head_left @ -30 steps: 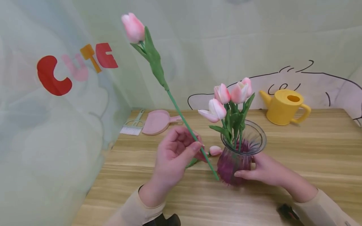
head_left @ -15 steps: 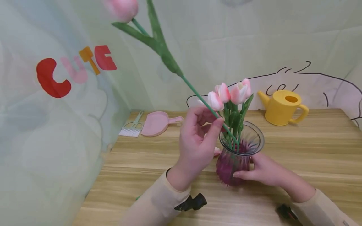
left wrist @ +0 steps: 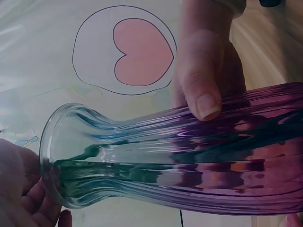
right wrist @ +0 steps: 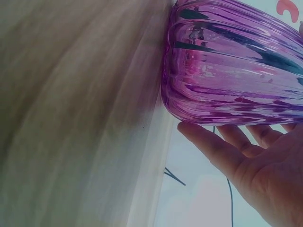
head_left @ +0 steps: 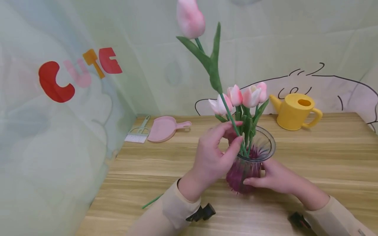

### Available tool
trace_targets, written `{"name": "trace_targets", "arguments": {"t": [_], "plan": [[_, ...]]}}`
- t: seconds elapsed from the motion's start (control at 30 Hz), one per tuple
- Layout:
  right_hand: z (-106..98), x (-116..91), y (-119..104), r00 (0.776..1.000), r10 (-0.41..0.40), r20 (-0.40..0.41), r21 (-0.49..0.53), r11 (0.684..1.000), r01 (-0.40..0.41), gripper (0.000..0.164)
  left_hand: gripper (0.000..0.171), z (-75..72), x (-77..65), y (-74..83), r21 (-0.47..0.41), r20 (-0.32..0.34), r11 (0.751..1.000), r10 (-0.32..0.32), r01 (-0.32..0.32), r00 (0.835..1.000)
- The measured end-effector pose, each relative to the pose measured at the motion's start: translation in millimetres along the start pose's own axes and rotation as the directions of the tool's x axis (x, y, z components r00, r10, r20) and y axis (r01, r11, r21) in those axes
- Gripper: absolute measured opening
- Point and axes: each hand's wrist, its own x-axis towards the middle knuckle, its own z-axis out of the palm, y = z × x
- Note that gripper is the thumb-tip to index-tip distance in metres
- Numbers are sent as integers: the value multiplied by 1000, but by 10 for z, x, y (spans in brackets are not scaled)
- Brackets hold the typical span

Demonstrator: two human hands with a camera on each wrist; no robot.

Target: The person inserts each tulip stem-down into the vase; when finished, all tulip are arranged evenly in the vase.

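My left hand [head_left: 214, 155] pinches the green stem of a long pink tulip [head_left: 191, 19] between thumb and fingers. The tulip leans up and to the left, and the lower end of its stem is inside the mouth of the ribbed glass vase [head_left: 240, 175]. Several other pink-and-white tulips [head_left: 251, 96] stand in this vase, which is clear at the top and purple below. From the right, my right hand [head_left: 274, 178] holds the vase's lower body, thumb in front. In the left wrist view, green stems show through the glass [left wrist: 199, 161].
A yellow watering can [head_left: 295, 113] stands at the back right of the wooden table [head_left: 319, 157]. At the back left lie a pink dustpan [head_left: 162, 129] and a small brush [head_left: 138, 134]. A green stem [head_left: 152, 201] pokes out beside my left sleeve.
My left hand has moved right with the tulip, bringing its stem end from beside the vase into the mouth. The tulip now stands more upright. My right hand stays on the vase.
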Motion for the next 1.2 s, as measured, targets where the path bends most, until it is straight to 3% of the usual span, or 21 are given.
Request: {"name": "trace_targets", "arguments": {"t": [0.13,0.2,0.4,0.47,0.63,0.73,0.8,0.83,0.9,1.0,1.13,1.2], "plan": [[-1,-4,13,1000,-8,-7,-11,1000,8,85,19,23,-44,-1,132,56,991,30,-37,998],[2,-7,21,1000,-6,-10,-10,1000,6,85,20,29,-63,-4,151,61,986,61,-70,996],[16,-15,34,1000,8,-11,2,1000,-8,78,31,19,-198,-43,90,-82,984,161,-154,984],[18,-18,36,1000,6,-13,0,1000,-6,77,41,-3,-286,-64,61,-95,984,171,-166,981],[9,-28,38,1000,3,-20,-9,1000,-4,75,64,-132,-569,-132,44,31,991,126,-127,992],[7,-36,31,1000,6,-19,-8,1000,-6,72,61,-249,-710,-173,134,138,990,25,-44,990],[5,-43,25,1000,6,-20,-10,1000,-6,70,57,-334,-784,-221,231,224,972,-85,31,971],[3,-45,21,1000,11,-19,-6,1000,-11,69,56,-382,-814,-247,297,274,953,-150,65,950],[-4,-47,13,1000,17,-19,-3,1000,-18,69,54,-479,-874,-317,441,373,893,-276,92,886],[-14,-43,5,1000,22,-17,-4,1000,-23,68,51,-625,-970,-450,621,468,779,-454,84,758],[-15,-21,-5,1000,25,-10,-10,1000,-25,67,41,-811,-1116,-614,772,460,627,-661,100,593],[-14,-11,-9,1000,28,-6,-15,999,-28,67,36,-890,-1179,-658,808,441,577,-723,115,532]]}}
